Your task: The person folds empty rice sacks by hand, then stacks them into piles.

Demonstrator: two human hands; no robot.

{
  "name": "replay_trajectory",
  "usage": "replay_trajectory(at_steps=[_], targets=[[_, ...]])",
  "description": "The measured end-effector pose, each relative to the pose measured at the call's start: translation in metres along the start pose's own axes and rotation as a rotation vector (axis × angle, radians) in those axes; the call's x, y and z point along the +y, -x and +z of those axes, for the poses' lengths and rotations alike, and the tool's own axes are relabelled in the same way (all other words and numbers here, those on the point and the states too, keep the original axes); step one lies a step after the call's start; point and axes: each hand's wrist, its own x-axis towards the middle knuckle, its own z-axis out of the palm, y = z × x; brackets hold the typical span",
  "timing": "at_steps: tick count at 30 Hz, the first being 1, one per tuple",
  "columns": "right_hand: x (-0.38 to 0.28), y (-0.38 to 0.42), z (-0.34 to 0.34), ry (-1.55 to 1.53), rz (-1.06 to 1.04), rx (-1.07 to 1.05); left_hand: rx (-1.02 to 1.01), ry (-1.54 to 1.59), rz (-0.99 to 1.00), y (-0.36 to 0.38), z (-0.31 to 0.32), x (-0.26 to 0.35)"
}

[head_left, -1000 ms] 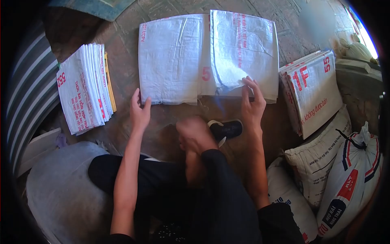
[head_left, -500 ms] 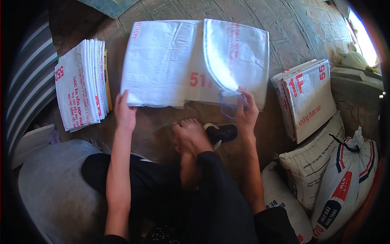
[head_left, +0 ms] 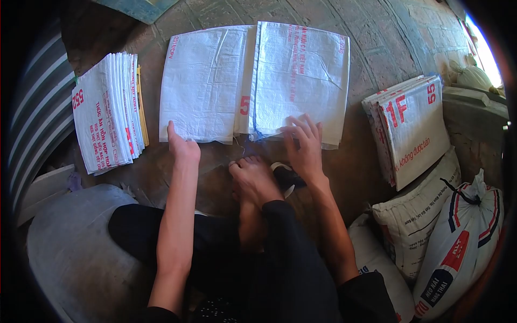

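Observation:
A flattened white woven sack (head_left: 202,81) with red print lies on the floor ahead, its right part folded over in a separate panel (head_left: 307,81). At the sack's lower left edge is my left hand (head_left: 183,144), thumb up and the other fingers mostly hidden from view. My right hand (head_left: 305,145) hovers at the lower edge of the folded panel, fingers spread and holding nothing. A blue string (head_left: 260,134) hangs at the lower edge, between my two hands.
Folded sacks stand in a stack on the left (head_left: 105,116) and another on the right (head_left: 414,129). Filled sacks (head_left: 458,242) sit at the lower right. A bare foot (head_left: 256,180) and a dark sandal (head_left: 288,176) are below the sack.
The right panel has been laid flat further left, covering more of the red number. My right hand has let go of its edge and moved left; my left hand has shifted slightly right.

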Motion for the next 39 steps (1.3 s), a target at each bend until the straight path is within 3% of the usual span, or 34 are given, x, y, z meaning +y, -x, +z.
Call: replay_trajectory(at_steps=[6,9,12,15,18,20,23,24,26,29,32,37,39], targets=[[0.001,0.003,-0.001,0.049,-0.021,-0.009,-0.060,0.146,-0.014,0.001,0.021,-0.001],[0.000,0.003,0.001,0.053,-0.007,-0.014,-0.079,0.034,-0.060,-0.011,0.021,0.011],[0.001,0.000,0.004,0.034,-0.002,-0.027,-0.269,0.142,0.038,-0.002,0.028,0.028],[-0.003,-0.006,0.007,-0.015,-0.016,-0.036,-0.433,0.090,0.262,0.038,0.046,0.044],[-0.005,-0.014,0.011,-0.137,0.008,-0.077,-0.446,-0.015,0.541,0.106,0.075,0.045],[-0.006,-0.024,0.007,-0.381,0.148,-0.122,-0.476,-0.169,0.678,0.132,0.078,0.033],[-0.003,-0.030,-0.001,-0.965,0.328,-0.052,-0.835,-0.491,0.809,0.161,0.070,0.013],[-0.003,-0.032,-0.006,-1.197,0.381,-0.001,-0.955,-0.597,0.965,0.158,0.072,0.004],[-0.006,-0.034,-0.031,-1.643,0.595,0.153,-1.195,-0.827,0.898,0.170,0.067,-0.002],[0.017,-0.021,-0.051,-1.827,0.524,0.231,-1.281,-1.005,0.792,0.176,0.053,-0.016],[0.032,-0.018,-0.053,-0.969,0.616,0.337,-1.117,-1.058,0.774,0.158,0.035,-0.031],[0.049,-0.006,-0.047,-0.585,0.503,0.249,-0.695,-1.065,1.001,0.114,0.017,-0.058],[0.048,-0.007,-0.044,-0.502,0.504,0.291,-0.677,-1.052,0.896,0.098,0.012,-0.064]])
